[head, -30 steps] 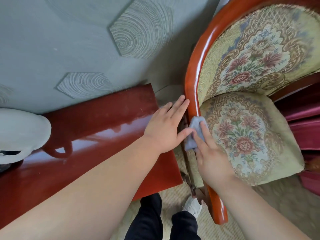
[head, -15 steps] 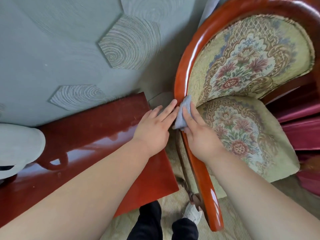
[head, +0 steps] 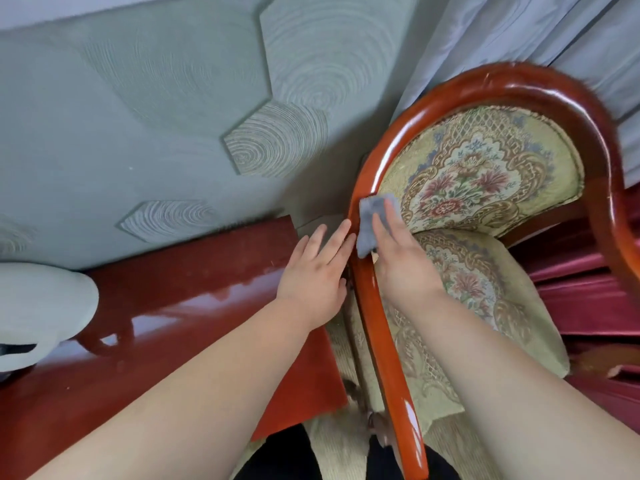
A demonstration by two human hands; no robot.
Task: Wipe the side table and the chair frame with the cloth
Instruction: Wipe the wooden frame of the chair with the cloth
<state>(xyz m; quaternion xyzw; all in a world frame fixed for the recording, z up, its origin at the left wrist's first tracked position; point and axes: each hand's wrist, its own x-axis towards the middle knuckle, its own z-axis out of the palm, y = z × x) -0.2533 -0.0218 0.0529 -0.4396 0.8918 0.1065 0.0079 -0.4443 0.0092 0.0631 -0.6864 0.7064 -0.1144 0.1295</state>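
Observation:
A small grey cloth (head: 371,220) lies against the glossy red-brown chair frame (head: 377,327) where its left rail curves up. My right hand (head: 401,261) presses the cloth onto the rail with straight fingers, from the seat side. My left hand (head: 317,271) sits flat on the outer side of the same rail, fingertips touching the wood. The red lacquered side table (head: 180,306) stands left of the chair, under my left forearm. The chair's back and seat carry floral tapestry upholstery (head: 478,178).
A white rounded object (head: 38,306) rests on the table's left end. A grey-green wall with hexagon relief panels (head: 277,147) stands close behind. Pale curtains (head: 519,32) hang behind the chair, dark red fabric (head: 588,299) lies to its right. My feet show on beige carpet (head: 343,445) below.
Both hands have slid up along the chair's left rail, my right hand carrying the cloth higher toward the curved back. The view has tilted up, showing more of the back and curtains.

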